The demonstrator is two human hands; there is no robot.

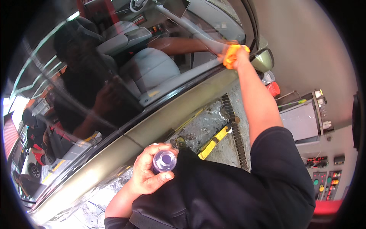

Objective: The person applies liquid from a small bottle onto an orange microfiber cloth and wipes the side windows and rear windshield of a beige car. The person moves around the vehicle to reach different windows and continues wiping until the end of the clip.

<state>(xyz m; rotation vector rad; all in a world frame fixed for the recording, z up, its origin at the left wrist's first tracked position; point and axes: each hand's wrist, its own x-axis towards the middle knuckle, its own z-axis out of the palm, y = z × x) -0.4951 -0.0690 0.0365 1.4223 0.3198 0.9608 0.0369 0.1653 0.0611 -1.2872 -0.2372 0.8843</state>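
My left hand grips a small clear bottle with purple liquid, seen from above in front of my dark shirt. My right arm stretches far forward, and my right hand holds a bunched orange cloth against the car's side window, at its front lower corner. Both cloth and hand are slightly blurred. Beside them sits the olive-green side mirror. Through the glass, which carries strong reflections, a light grey seat and the steering wheel can be made out.
The olive-green car door runs diagonally before me. On the wet floor lie a yellow bar and a metal drain grate. A red container, a grey-topped cart and a control panel stand to the right.
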